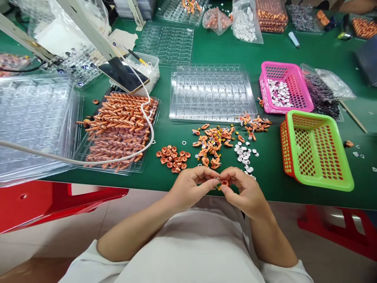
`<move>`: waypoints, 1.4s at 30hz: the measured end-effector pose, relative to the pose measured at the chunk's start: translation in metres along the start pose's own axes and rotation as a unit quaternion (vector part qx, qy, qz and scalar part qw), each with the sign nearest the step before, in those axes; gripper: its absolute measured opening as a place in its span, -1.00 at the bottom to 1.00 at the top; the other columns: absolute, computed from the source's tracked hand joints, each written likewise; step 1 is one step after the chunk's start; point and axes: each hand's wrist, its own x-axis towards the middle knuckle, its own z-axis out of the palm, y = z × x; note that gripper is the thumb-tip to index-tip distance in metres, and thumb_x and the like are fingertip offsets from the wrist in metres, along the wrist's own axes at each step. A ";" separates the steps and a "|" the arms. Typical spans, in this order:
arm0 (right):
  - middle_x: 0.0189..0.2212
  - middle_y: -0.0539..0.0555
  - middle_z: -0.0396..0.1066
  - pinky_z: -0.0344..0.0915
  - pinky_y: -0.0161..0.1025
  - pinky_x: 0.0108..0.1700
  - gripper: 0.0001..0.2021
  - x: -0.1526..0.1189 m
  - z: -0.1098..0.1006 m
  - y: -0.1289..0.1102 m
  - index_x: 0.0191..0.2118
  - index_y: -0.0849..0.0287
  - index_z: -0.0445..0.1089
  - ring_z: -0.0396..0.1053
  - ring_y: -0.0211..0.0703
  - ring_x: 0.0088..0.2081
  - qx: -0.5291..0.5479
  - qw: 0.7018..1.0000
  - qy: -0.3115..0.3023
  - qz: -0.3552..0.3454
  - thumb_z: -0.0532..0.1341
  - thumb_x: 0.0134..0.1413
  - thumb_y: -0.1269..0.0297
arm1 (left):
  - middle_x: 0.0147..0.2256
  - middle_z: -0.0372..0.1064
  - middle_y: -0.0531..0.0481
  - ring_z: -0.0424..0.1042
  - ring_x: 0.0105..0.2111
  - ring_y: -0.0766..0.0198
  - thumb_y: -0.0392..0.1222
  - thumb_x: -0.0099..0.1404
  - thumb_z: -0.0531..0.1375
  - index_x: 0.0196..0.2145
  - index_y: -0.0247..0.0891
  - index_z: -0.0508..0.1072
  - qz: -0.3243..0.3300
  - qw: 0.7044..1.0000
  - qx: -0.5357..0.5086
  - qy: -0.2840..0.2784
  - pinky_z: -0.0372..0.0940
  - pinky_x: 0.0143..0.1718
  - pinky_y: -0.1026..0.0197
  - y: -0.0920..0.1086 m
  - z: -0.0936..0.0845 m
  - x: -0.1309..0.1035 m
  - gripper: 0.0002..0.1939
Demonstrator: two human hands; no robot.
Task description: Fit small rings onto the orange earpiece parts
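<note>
Taking the hands as the centre of the clock, between 9 and 10 there stands a stack of transparent trays [32,125], at the far left, probably so that it leaves the working area free. Nearer, at 10 o'clock, long copper-coloured parts [118,135] lie in rows on their tray; this order perhaps keeps them from rolling. Also at 10, but close, the small copper-coloured cups [173,157] are spread loosely, which I think makes them easy to pick one by one.

The left hand [188,188] has its fingers pinched together on a small orange piece [224,183], held just at the counter [165,184] edge, near the body, maybe for good sight and steadiness. At 12, just beyond, is a heap of orange parts [212,145], and farther a moulded tray [212,94].

The right hand [247,192] has its fingers clamped on the same piece from the other side; whether it is one part or two, I cannot tell. Between 1 and 2, white discs [244,155] lie within reach. A pink basket [306,103] at 1 seems to keep more discs together. Between 2 and 3 sits a green basket [349,173].
</note>
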 end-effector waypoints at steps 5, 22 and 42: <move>-0.28 0.03 0.43 0.41 -0.29 -0.23 -0.77 -0.008 0.003 0.001 -0.08 0.09 0.35 0.42 -0.23 -0.30 0.019 1.000 0.020 -0.005 0.21 0.13 0.40 | -0.42 0.52 -0.03 0.50 -0.41 0.28 -0.20 0.17 0.29 -0.34 -0.31 0.53 -0.008 1.000 0.009 0.020 0.44 -0.32 0.25 0.003 0.001 -0.001 -0.87; -0.15 0.11 0.45 0.42 -0.16 -0.12 -0.79 -0.011 0.011 0.005 -0.07 0.05 0.44 0.43 -0.10 -0.11 -0.054 0.993 0.027 -0.104 0.22 0.20 0.40 | -0.25 0.59 -0.05 0.57 -0.26 0.28 -0.34 0.32 0.17 -0.15 -0.25 0.44 0.131 0.975 0.182 -0.001 0.43 -0.21 0.27 -0.005 -0.005 -0.019 -0.85; -0.02 0.14 0.36 0.38 -0.01 0.02 -0.79 -0.018 0.005 0.009 -0.17 0.03 0.42 0.32 0.03 0.08 -0.017 0.988 0.007 -0.153 0.17 0.18 0.51 | -0.26 0.37 -0.17 0.29 -0.17 0.02 -0.35 0.26 0.19 -0.35 -0.29 0.51 0.157 0.793 0.576 0.122 0.32 -0.12 -0.05 0.002 -0.076 0.039 -0.91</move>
